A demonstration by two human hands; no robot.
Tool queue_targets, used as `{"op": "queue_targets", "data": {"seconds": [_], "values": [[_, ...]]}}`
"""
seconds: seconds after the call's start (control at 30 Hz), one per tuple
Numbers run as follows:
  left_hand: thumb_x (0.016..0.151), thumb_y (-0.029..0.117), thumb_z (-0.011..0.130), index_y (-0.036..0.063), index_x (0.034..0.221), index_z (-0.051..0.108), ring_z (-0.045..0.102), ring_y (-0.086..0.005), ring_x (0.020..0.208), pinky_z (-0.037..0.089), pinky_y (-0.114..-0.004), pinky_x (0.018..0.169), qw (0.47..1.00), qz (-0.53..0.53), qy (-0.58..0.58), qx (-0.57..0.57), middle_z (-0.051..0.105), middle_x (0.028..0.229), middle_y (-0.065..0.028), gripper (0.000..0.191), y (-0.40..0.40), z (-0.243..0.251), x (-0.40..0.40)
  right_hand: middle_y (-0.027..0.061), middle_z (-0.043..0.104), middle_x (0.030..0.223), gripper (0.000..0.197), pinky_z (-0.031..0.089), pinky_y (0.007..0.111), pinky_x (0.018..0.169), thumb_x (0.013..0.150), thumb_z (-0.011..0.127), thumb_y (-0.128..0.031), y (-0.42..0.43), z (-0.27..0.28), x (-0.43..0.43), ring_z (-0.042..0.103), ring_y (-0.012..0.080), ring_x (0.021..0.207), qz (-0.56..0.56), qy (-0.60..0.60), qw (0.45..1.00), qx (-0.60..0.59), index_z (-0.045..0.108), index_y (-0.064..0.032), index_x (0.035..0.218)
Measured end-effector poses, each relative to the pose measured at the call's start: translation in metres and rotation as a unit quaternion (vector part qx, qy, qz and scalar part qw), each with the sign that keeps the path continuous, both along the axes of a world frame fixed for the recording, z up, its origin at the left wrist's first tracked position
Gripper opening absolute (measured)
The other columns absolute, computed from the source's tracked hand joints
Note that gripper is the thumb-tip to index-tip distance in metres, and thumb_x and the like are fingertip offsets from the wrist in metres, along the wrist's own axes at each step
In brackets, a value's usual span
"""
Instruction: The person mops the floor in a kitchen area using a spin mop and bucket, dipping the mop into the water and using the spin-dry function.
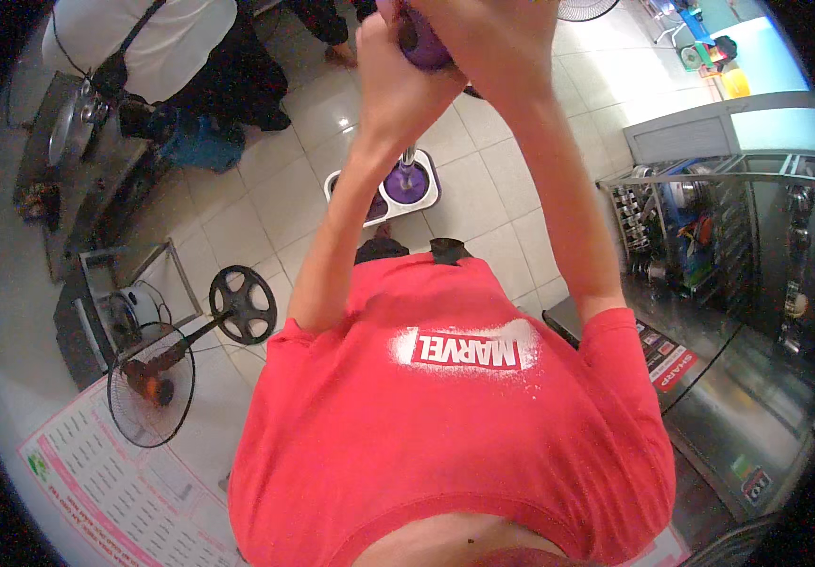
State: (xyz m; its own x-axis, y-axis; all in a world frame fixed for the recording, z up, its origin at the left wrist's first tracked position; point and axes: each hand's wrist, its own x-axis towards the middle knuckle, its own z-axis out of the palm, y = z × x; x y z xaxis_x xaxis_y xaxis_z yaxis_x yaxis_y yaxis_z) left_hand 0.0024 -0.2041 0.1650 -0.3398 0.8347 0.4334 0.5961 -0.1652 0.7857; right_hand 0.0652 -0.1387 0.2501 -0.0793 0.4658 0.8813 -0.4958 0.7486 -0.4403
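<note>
Both of my hands are raised at the top of the view, close together around the purple grip of a mop handle (427, 46). My left hand (400, 85) is closed on it from the left, and my right hand (492, 42) wraps it from the right; the frame edge cuts off part of both. Below them, the metal mop pole (409, 154) stands in the round purple basket of a white-rimmed double mop bucket (432, 195) on the tiled floor. My left forearm covers part of the bucket's left compartment. The mop head is not clearly visible.
Another person (145, 42) in a white top is at the upper left, beside a dark bench. A standing fan (152, 386) with a round black base lies left of me. A metal rack with utensils (684, 227) and a steel appliance (740, 383) stand at the right. White floor tiles (478, 184) surround the bucket.
</note>
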Motion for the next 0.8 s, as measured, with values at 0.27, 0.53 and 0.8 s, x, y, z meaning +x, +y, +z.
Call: {"op": "queue_targets", "data": {"seconds": [0.27, 0.53, 0.8], "values": [[0.072, 0.014, 0.066, 0.0032, 0.104, 0.046, 0.046, -0.0135, 0.085, 0.037, -0.027, 0.072, 0.982, 0.055, -0.099, 0.153, 0.05, 0.094, -0.0051, 0.039, -0.007, 0.009, 0.031, -0.0007, 0.049, 0.053, 0.022, 0.04, 0.02, 0.046, 0.078, 0.066, -0.023, 0.001, 0.029, 0.03, 0.047, 0.0071, 0.045, 0.329, -0.24, 0.913, 0.001, 0.057, -0.0046, 0.071], [0.065, 0.008, 0.067, 0.0014, 0.087, 0.052, 0.05, -0.0099, 0.058, 0.04, -0.022, 0.05, 0.955, 0.136, -0.119, 0.233, 0.054, 0.067, -0.0022, 0.027, 0.014, -0.043, 0.036, -0.0026, 0.044, 0.047, 0.03, 0.027, 0.02, 0.038, 0.081, 0.062, -0.017, 0.004, -0.045, 0.013, 0.036, 0.0032, 0.041, 0.317, -0.181, 0.921, -0.136, 0.051, -0.0033, 0.057], [0.067, 0.008, 0.066, 0.0025, 0.085, 0.05, 0.05, -0.0098, 0.056, 0.04, -0.023, 0.049, 0.958, 0.195, -0.161, 0.135, 0.054, 0.065, -0.0022, 0.025, 0.002, -0.151, 0.034, 0.0013, 0.047, 0.05, 0.029, 0.028, 0.026, 0.039, 0.073, 0.071, -0.031, 0.012, -0.127, 0.014, 0.035, 0.0073, 0.04, 0.247, -0.25, 0.933, -0.072, 0.056, -0.0081, 0.062]]}}
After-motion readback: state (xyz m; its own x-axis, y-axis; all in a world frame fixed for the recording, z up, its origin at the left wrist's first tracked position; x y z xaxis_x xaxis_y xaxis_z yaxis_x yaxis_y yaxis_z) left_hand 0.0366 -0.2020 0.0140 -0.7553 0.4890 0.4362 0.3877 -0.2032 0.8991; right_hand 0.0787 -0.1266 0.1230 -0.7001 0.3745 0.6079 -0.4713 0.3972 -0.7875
